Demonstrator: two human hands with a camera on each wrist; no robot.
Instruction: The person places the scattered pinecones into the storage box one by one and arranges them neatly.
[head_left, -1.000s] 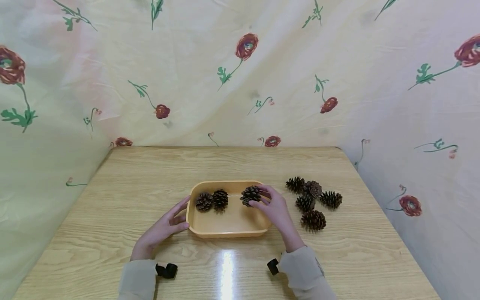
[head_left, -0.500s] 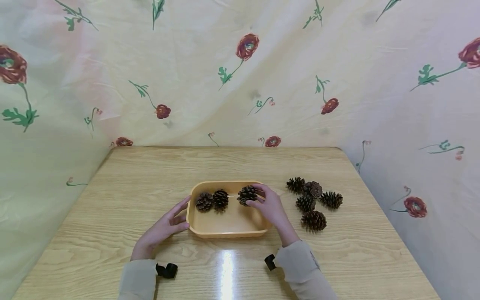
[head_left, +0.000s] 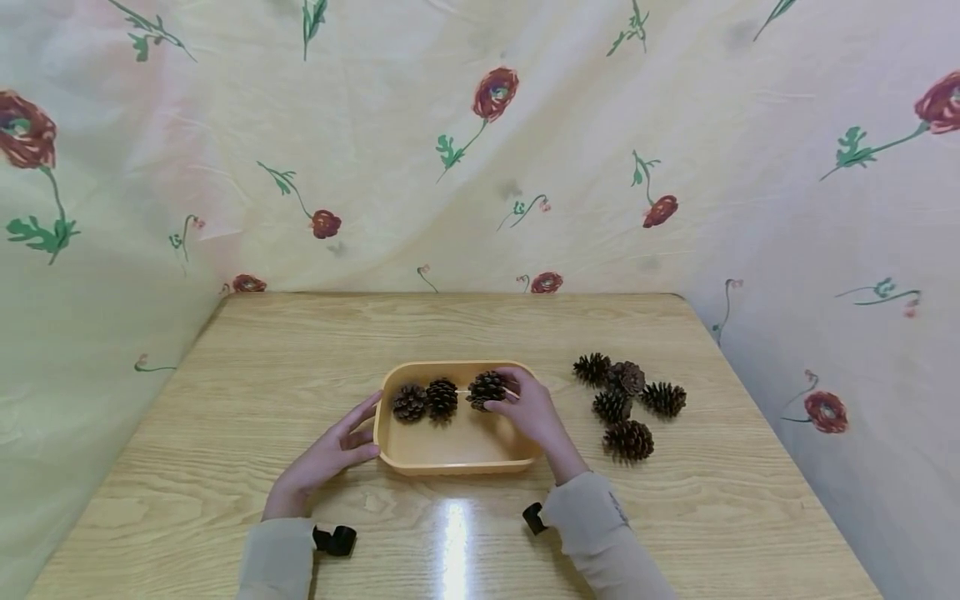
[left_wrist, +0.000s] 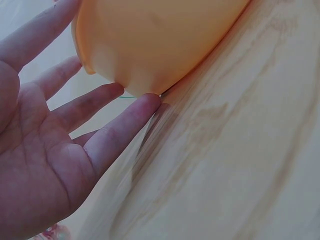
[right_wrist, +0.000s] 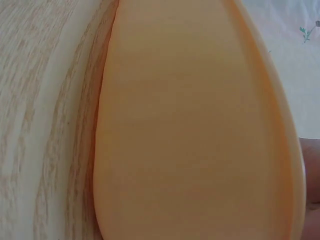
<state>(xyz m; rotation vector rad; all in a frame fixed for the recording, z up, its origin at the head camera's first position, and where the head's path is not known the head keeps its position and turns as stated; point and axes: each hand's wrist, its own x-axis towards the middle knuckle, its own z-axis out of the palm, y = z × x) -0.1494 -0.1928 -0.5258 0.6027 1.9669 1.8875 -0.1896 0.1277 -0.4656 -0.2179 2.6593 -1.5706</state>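
A pale orange plastic tray with rounded corners stands on the wooden table. Inside it, toward the left, lie two pine cones, a rounder one and a taller one side by side. My right hand reaches over the tray's right end and grips a third pine cone between thumb and fingers. My left hand touches the tray's left end with spread, nearly straight fingers. In the left wrist view, fingertips rest against the tray's wall. The tray's side hides most of my right hand in the right wrist view.
Several pine cones lie grouped on the table to the right of the tray. A floral cloth hangs behind the table and along both sides. Black wrist cameras sit at both cuffs.
My right hand has moved a little left with its pine cone, closer to the two cones in the tray. My left hand has stayed at the tray's left end.
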